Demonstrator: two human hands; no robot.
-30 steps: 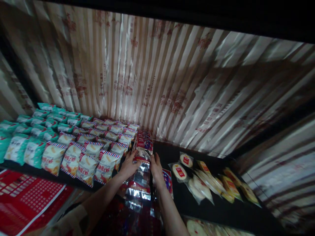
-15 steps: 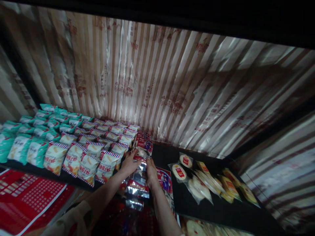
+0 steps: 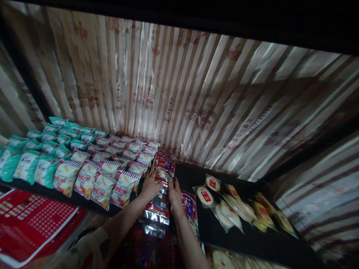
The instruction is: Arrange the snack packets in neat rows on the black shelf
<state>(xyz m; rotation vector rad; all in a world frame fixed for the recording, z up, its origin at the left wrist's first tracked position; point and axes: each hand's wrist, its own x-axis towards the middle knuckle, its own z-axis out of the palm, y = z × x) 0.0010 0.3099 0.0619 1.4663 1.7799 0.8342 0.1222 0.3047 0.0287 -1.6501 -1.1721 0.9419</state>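
A row of red and silver foil snack packs point(image 3: 165, 164) runs back along the black shelf point(image 3: 252, 239). My left hand point(image 3: 150, 185) grips the left edge of the foil pack point(image 3: 160, 176) at the front of that row. On the same pack's right edge rests my right hand point(image 3: 174, 194), fingers closed against it. More silver foil packs point(image 3: 157, 211) lie between my forearms. A flat red and blue pack point(image 3: 188, 204) lies just right of my right wrist.
Red-and-white striped chip bags point(image 3: 101, 179) fill the shelf to the left, with teal bags point(image 3: 33, 157) beyond them. Clear packs of round pastries point(image 3: 221, 203) lie to the right. A striped foil back wall point(image 3: 179, 97) and a red printed sheet point(image 3: 30, 224) are in view.
Both hands have stayed on the front foil pack. My right hand has drawn in closer to my left, and the pack now sits a little more upright.
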